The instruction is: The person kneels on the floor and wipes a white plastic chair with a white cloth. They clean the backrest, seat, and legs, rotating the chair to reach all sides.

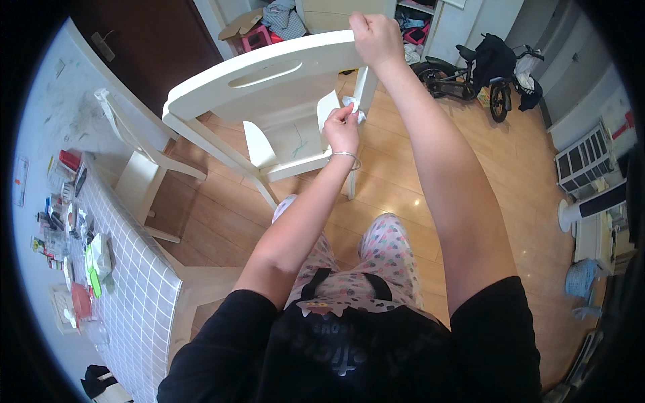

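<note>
A white wooden chair (201,83) stands before me, its back towards me. An oval slot runs through its curved top rail. My right hand (378,40) is clenched over the right end of that rail. Lower down, my left hand (341,130) pinches a crumpled white tissue or wipe (352,103) against the right upright of the chair back. A bracelet circles the left wrist. Thin green marks (300,145) show on the pale surface framed by the chair back.
On the left, a table with a checked cloth (136,282) carries bottles, containers and a green-handled item (92,272). Behind it stands another white chair (141,171). A bicycle (473,75) is parked at the far right. A blue basket (579,278) sits along the right side.
</note>
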### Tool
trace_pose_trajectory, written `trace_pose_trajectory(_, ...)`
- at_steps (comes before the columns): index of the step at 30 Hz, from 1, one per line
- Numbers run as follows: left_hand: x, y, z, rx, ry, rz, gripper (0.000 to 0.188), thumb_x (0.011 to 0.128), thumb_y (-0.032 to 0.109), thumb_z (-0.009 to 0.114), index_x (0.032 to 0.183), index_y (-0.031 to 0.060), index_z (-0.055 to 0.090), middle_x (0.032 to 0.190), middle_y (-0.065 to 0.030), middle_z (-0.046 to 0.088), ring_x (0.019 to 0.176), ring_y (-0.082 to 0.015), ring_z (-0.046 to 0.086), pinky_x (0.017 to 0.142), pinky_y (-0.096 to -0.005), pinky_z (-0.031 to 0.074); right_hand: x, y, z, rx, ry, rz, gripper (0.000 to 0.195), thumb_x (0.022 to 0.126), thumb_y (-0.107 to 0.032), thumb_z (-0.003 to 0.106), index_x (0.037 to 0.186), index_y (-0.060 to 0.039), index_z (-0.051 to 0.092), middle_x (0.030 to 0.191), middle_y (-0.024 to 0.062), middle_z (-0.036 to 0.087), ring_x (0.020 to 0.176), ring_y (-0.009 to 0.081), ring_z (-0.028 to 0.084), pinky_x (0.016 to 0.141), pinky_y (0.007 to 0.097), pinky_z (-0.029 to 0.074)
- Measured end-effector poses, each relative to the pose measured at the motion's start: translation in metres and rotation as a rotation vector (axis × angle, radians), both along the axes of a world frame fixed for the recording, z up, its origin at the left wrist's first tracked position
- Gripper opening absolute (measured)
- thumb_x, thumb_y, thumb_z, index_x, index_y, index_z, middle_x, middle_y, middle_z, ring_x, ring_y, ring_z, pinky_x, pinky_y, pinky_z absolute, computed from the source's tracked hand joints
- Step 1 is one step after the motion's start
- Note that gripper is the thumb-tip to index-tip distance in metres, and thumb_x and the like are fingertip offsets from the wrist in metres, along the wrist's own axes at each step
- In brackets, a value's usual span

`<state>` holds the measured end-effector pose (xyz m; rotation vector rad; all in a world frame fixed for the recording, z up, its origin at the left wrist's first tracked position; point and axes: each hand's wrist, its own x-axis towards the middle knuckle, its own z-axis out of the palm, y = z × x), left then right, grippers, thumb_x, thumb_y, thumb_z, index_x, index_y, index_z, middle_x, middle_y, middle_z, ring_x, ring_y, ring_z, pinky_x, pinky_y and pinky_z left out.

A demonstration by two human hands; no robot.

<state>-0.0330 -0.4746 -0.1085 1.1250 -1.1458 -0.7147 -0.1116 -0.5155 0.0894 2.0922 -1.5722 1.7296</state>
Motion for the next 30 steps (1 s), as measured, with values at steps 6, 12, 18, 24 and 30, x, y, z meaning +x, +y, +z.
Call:
trace_pose_trajectory(6, 0.005, -0.016, -0.049, 0.349, -0.239, -0.050, 0.014, 0.078, 0.000, 0.068, 0.092, -0.0024, 0.071, 0.085, -0.0112, 0.069, 0.071, -0.0153, 0.064, 0.064, -0.0271, 0.050, -0.001, 0.007, 0.005, 0.071, 0.026, -0.014, 0.043, 0.086, -0.036, 0.044, 0.075, 0.0003, 0.064, 0.069, 0.0220, 0.060, 0.068, 0.0394, 0.061, 0.064, 0.0398, 0.048)
trace_pose_trajectory(12, 0.024, -0.001, -0.093, 0.568, 0.186, -0.292, 0.015, 0.083, 0.000, 0.065, 0.097, -0.0040, 0.068, 0.091, -0.0097, 0.069, 0.074, -0.0139, 0.066, 0.064, -0.0255, 0.052, 0.007, 0.006, 0.006, 0.054, 0.014, 0.011, 0.043, 0.088, -0.034, 0.043, 0.073, 0.0004, 0.065, 0.067, 0.0218, 0.060, 0.068, 0.0396, 0.061, 0.065, 0.0400, 0.048)
trace_pose_trajectory(18, 0.037, 0.035, -0.010, 0.440, 0.296, -0.473, 0.021, 0.085, -0.002, 0.062, 0.106, -0.0021, 0.066, 0.092, -0.0074, 0.069, 0.079, -0.0116, 0.064, 0.073, -0.0239, 0.051, 0.006, 0.021, 0.005, -0.082, 0.081, -0.138, 0.042, 0.090, -0.041, 0.047, 0.088, -0.0021, 0.063, 0.092, 0.0214, 0.063, 0.086, 0.0381, 0.060, 0.079, 0.0452, 0.046)
trace_pose_trajectory(24, 0.086, 0.076, 0.083, 0.168, 0.454, -0.480, 0.023, 0.085, -0.002, 0.063, 0.108, -0.0010, 0.066, 0.096, -0.0061, 0.068, 0.083, -0.0102, 0.062, 0.075, -0.0231, 0.049, 0.013, 0.114, -0.047, -0.082, 0.089, -0.189, 0.040, 0.088, -0.032, 0.063, 0.111, -0.0008, 0.053, 0.106, 0.0145, 0.054, 0.089, 0.0277, 0.057, 0.079, 0.0419, 0.045)
trace_pose_trajectory(30, 0.093, 0.116, 0.159, -0.012, 0.342, -0.466, 0.018, 0.084, -0.004, 0.063, 0.101, -0.0013, 0.067, 0.087, -0.0046, 0.066, 0.077, -0.0075, 0.059, 0.065, -0.0209, 0.049, 0.062, 0.162, -0.076, 0.413, -0.883, 0.627, 0.037, 0.099, -0.034, 0.046, 0.115, -0.0023, 0.054, 0.105, 0.0086, 0.059, 0.089, 0.0156, 0.057, 0.079, 0.0292, 0.047)
